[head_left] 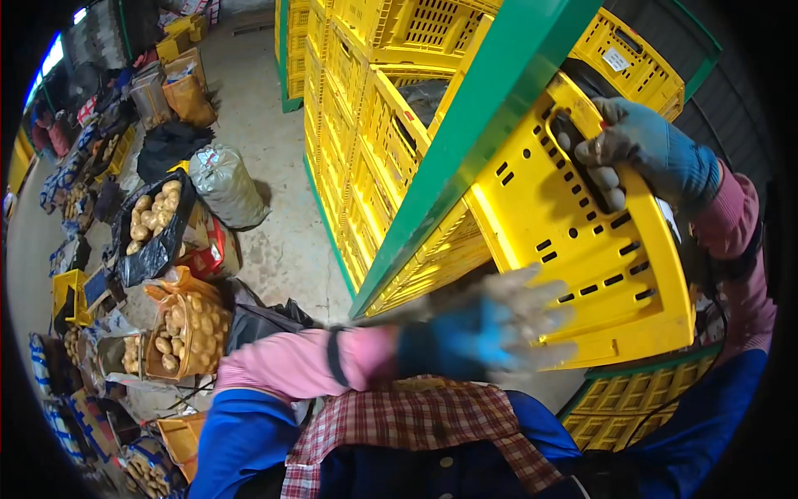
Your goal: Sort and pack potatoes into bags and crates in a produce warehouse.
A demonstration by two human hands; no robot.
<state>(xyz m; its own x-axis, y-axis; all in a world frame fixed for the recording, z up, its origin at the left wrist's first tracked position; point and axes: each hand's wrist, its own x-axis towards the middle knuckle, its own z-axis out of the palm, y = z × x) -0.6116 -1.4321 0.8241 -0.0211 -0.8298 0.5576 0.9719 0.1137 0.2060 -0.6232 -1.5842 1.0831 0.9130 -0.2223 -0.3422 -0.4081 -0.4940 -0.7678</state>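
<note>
A yellow plastic crate [532, 200] with slotted sides is tilted in front of me on the right. My right hand [644, 145], in a blue glove with greyish fingers, is closed on its upper rim beside the handle slot. Grey rounded shapes show in that slot; what they are I cannot make out. Low against the same crate, my left hand [524, 320] is smeared by motion, its gloved fingers spread and holding nothing I can see. Whether it touches the crate I cannot tell.
A green metal post [474, 158] slants between me and stacked yellow crates [345, 100]. On the left stand a black-lined container of potatoes [150, 220], an orange bag of potatoes [191, 333] and a pale full sack [226, 185]. More yellow crates [636, 399] lie low right.
</note>
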